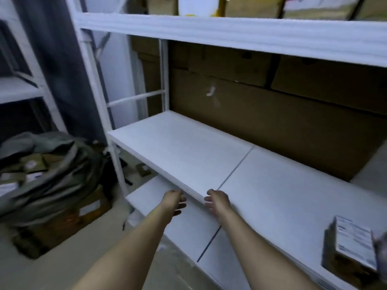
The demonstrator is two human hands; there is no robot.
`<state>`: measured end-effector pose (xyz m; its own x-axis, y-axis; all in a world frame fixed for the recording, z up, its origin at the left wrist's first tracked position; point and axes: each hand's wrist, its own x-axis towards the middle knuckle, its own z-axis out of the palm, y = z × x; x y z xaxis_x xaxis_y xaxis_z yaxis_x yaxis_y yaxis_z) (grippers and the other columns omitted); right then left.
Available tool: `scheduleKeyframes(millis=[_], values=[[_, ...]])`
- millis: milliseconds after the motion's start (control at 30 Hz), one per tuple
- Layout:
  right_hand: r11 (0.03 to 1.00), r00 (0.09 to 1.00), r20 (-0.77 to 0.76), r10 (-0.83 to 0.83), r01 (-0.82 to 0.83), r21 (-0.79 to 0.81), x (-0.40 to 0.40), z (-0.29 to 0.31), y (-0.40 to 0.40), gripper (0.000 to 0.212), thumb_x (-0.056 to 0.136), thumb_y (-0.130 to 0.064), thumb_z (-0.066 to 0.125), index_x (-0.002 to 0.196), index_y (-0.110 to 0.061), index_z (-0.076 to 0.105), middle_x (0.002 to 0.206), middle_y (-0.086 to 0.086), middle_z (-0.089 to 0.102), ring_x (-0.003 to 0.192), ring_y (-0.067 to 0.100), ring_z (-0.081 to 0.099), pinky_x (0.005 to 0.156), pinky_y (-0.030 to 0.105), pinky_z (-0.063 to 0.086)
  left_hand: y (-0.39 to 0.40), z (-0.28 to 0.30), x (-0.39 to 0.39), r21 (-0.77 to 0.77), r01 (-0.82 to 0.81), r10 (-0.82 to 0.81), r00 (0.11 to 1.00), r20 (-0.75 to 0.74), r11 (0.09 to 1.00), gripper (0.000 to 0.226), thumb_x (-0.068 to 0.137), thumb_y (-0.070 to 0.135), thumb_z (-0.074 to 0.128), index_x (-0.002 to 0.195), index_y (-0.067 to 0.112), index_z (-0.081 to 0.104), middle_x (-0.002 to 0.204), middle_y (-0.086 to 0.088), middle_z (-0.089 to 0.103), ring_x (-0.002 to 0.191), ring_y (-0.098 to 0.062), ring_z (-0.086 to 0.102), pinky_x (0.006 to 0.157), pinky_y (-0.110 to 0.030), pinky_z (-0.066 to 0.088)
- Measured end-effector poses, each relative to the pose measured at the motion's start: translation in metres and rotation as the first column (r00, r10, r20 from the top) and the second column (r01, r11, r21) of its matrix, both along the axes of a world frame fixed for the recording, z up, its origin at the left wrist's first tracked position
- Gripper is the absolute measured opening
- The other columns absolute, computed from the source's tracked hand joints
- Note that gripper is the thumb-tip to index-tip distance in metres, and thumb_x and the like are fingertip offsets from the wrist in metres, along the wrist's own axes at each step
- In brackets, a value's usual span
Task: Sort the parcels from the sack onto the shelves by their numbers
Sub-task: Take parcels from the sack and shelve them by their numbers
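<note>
Pale floor [12,266], dark curtain [52,59], dim light

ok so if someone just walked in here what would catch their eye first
Probably the two bare forearms reaching to the front edge of the white middle shelf, the left hand and right hand apart, holding nothing. Next, the grey-green sack slumped on the floor at left, open and full of small brown parcels. Then a lone labelled parcel on the same shelf at far right.
</note>
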<state>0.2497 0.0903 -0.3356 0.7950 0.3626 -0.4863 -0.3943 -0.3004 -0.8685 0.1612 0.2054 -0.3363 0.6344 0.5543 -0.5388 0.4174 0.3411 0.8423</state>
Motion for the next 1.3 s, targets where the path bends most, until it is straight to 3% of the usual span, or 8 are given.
scheduleKeyframes(millis=[200,300,433,567,667,767,1033,1300], values=[[0.977,0.978,-0.001,0.21,-0.21,-0.038,-0.056,0.005,0.17,0.018,0.094,-0.006,0.038,0.08,-0.016,0.043,0.076,0.006,0.04,0.055,0.015,0.034,0.048,0.021,0.02,0.156,0.002,-0.082,0.032,-0.172,0.172,0.985,-0.013,0.985,0.028,0.099,0.027,0.043,0.12,0.009,0.05,0.12,-0.011,0.062,0.092,-0.023,0.058,0.084,-0.032,0.042],[0.943,0.941,0.067,0.332,-0.33,-0.046,-0.09,0.005,0.248,0.016,0.095,-0.012,0.042,0.082,-0.014,0.051,0.078,0.005,0.051,0.062,0.016,0.046,0.054,0.023,0.029,0.222,0.007,-0.123,0.037,-0.281,0.281,0.96,-0.012,0.959,0.03,0.099,0.023,0.042,0.121,0.008,0.054,0.082,-0.008,0.057,0.068,-0.019,0.051,0.064,-0.028,0.039],[0.882,0.875,0.118,0.47,-0.469,-0.035,-0.128,0.004,0.344,0.014,0.098,-0.016,0.044,0.087,-0.012,0.052,0.076,0.001,0.054,0.059,0.013,0.049,0.052,0.022,0.035,0.299,0.012,-0.172,-0.017,-0.426,0.426,0.905,0.005,0.905,0.022,0.098,0.016,0.037,0.078,0.017,0.044,0.066,-0.004,0.039,0.05,-0.015,0.039,0.047,-0.021,0.032],[0.814,0.808,0.1,0.581,-0.578,-0.053,-0.15,-0.003,0.423,0.021,0.099,-0.018,0.047,0.079,-0.015,0.052,0.077,0.002,0.054,0.062,0.015,0.05,0.053,0.023,0.036,0.362,0.009,-0.207,0.018,-0.522,0.522,0.853,-0.011,0.853,0.015,0.101,0.023,0.037,0.106,0.013,0.047,0.093,-0.01,0.058,0.08,-0.024,0.058,0.075,-0.032,0.045],[0.774,0.77,0.08,0.633,-0.628,-0.076,-0.159,-0.012,0.478,0.016,0.099,-0.021,0.046,0.089,-0.014,0.056,0.079,0.001,0.056,0.064,0.014,0.051,0.055,0.023,0.038,0.409,0.003,-0.226,-0.027,-0.55,0.551,0.834,0.023,0.834,0.025,0.102,0.018,0.038,0.119,0.006,0.05,0.09,-0.013,0.06,0.078,-0.024,0.059,0.065,-0.03,0.044],[0.739,0.737,0.06,0.674,-0.67,-0.069,-0.162,-0.025,0.537,0.016,0.099,-0.022,0.046,0.091,-0.015,0.057,0.08,0.001,0.056,0.062,0.013,0.049,0.054,0.022,0.037,0.463,-0.007,-0.237,-0.043,-0.596,0.597,0.802,0.014,0.802,0.037,0.102,0.018,0.04,0.134,0.0,0.042,0.119,-0.022,0.058,0.105,-0.034,0.059,0.082,-0.038,0.047],[0.673,0.677,-0.001,0.736,-0.731,-0.107,-0.151,-0.038,0.685,0.012,0.099,-0.022,0.044,0.096,-0.016,0.054,0.09,0.004,0.058,0.071,0.015,0.053,0.056,0.023,0.037,0.59,-0.015,-0.228,-0.009,-0.638,0.636,0.768,-0.077,0.77,0.017,0.099,0.029,0.041,0.108,0.017,0.048,0.093,-0.003,0.058,0.078,-0.018,0.059,0.061,-0.028,0.043],[0.619,0.624,0.039,0.781,-0.762,-0.189,-0.142,-0.064,0.809,0.026,0.094,-0.018,0.048,0.069,-0.019,0.05,0.071,0.004,0.047,0.064,0.019,0.048,0.059,0.029,0.039,0.702,-0.025,-0.213,-0.008,-0.624,0.619,0.777,-0.113,0.781,0.018,0.101,0.033,0.038,0.101,0.02,0.051,0.095,0.001,0.059,0.088,-0.017,0.058,0.077,-0.03,0.043]])
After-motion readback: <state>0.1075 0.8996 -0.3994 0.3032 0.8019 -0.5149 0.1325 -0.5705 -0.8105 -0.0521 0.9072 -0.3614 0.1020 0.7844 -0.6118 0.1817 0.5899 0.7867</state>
